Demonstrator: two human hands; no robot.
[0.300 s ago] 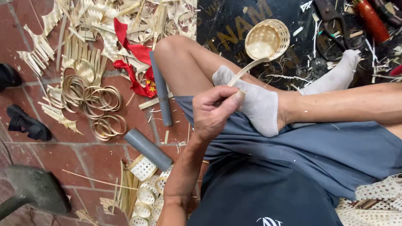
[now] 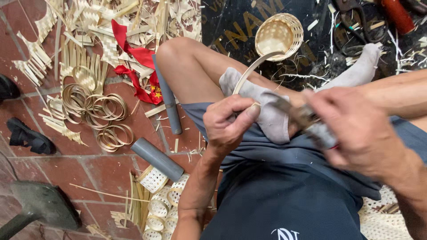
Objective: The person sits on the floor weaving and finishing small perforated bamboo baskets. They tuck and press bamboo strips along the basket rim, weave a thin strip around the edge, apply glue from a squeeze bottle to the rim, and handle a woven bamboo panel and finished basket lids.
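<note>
I sit cross-legged on a tiled floor. My left hand point(image 2: 229, 124) pinches the near end of a thin bamboo strip point(image 2: 249, 73) over my socked foot point(image 2: 262, 104). The strip curves up to a small round woven basket point(image 2: 279, 36) lying on a dark mat. My right hand point(image 2: 356, 133), blurred, grips a knife point(image 2: 296, 116) whose blade points at the strip's held end, close to my left thumb.
Coiled bamboo rings point(image 2: 100, 111), loose strips and a red cloth point(image 2: 138, 66) lie at the left. Two grey tubes point(image 2: 156, 158) rest by my knee, small woven baskets point(image 2: 155, 195) below them. Black shoes point(image 2: 27, 135) sit far left, scissors point(image 2: 356, 22) and a red-handled tool top right.
My right hand has come into view from the right with the knife and brought it up to the strip. My left hand keeps its pinch on the strip.
</note>
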